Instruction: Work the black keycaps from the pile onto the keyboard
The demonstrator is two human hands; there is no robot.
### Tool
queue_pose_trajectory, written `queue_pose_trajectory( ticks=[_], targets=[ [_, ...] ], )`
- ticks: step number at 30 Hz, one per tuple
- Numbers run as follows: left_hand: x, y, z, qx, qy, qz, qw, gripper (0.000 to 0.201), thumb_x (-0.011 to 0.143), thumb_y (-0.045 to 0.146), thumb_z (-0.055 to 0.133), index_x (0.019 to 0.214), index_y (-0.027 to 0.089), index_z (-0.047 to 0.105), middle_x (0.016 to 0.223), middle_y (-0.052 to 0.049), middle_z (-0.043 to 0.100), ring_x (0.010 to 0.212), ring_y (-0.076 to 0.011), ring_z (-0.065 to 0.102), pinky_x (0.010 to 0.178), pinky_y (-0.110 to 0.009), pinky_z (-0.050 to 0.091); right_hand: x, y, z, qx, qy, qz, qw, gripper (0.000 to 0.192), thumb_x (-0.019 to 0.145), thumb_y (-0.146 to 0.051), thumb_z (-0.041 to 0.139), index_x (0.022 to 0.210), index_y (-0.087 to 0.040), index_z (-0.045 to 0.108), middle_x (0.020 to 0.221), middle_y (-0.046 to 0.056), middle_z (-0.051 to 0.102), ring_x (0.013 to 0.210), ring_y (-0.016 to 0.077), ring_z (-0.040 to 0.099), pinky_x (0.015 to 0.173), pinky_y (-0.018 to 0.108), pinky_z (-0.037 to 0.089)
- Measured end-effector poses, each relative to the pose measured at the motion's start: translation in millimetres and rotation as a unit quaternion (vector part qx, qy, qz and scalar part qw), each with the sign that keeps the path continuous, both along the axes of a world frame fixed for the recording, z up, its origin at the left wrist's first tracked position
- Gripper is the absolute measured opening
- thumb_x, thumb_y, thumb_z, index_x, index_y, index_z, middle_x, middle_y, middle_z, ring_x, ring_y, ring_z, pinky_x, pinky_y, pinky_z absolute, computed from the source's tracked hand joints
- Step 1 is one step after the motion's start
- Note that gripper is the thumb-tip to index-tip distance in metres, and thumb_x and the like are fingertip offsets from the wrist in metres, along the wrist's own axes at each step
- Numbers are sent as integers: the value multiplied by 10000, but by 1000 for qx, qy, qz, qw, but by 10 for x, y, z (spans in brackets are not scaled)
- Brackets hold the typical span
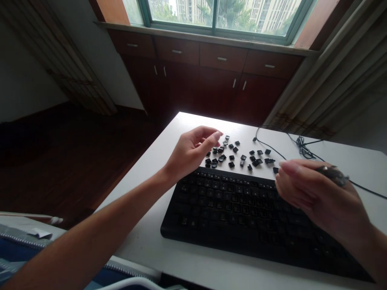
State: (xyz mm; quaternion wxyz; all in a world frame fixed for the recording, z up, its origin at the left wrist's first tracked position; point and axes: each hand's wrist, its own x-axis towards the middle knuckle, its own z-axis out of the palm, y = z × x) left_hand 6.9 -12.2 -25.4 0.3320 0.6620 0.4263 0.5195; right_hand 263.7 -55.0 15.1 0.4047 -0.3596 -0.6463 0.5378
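Note:
A black keyboard (223, 217) lies on the white table, with several keys gone from its middle rows. Behind it, loose black keycaps (231, 158) are scattered, some upside down. Over the left part of this scatter is my left hand (193, 149), thumb and forefinger pinched together; anything between the tips is hidden. My right hand (323, 197) hovers above the keyboard's right side, its fingers curled. A dark, shiny object (332, 175) shows along the top of that hand, held in the grip; its kind is not clear, and its front end is covered by the fingers.
A thin black cable (305, 149), partly bundled, runs across the back right of the white table (142, 225). Beyond the table stand dark red cabinets (199, 80) under a window (211, 16). Blue fabric with a zip (21, 245) is at the lower left.

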Motion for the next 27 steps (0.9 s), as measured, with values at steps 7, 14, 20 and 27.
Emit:
queue_pose_trajectory(
  ticks=[7, 14, 20, 27],
  targets=[
    [-463, 340, -223, 207, 389, 92, 893, 226, 991, 333, 608, 1103, 177, 725, 1086, -84, 729, 1010, -249, 638, 867, -416, 553, 226, 556, -15, 110, -361, -35, 925, 370, 900, -579, 649, 789, -227, 620, 575, -33, 513, 501, 120, 422, 477, 275, 328],
    [-661, 452, -329, 218, 457, 36, 862, 216, 1013, 297, 575, 1072, 162, 733, 1059, -77, 727, 1007, -226, 637, 856, -365, 567, 182, 1078, -212, 247, -492, 9, 835, 322, 933, -522, 587, 1015, -236, 711, 778, 25, 727, 672, 189, 641, 637, 310, 457],
    [-656, 425, -282, 238, 482, 8, 843, 227, 1027, 306, 556, 1080, 174, 733, 1073, -75, 717, 1011, -218, 622, 878, -360, 549, 90, 1497, -291, 307, -532, 25, 789, 288, 934, -388, 561, 1133, -281, 740, 1082, 34, 780, 879, 245, 714, 711, 346, 502],
    [-569, 347, -166, 285, 549, -56, 784, 184, 1022, 255, 569, 1077, 214, 740, 1097, -60, 699, 1015, -214, 590, 874, -362, 513, 65, 1501, -356, 334, -522, 106, 778, 313, 966, -363, 532, 1214, -325, 719, 1164, 21, 761, 854, 229, 729, 749, 351, 518]
  ],
)
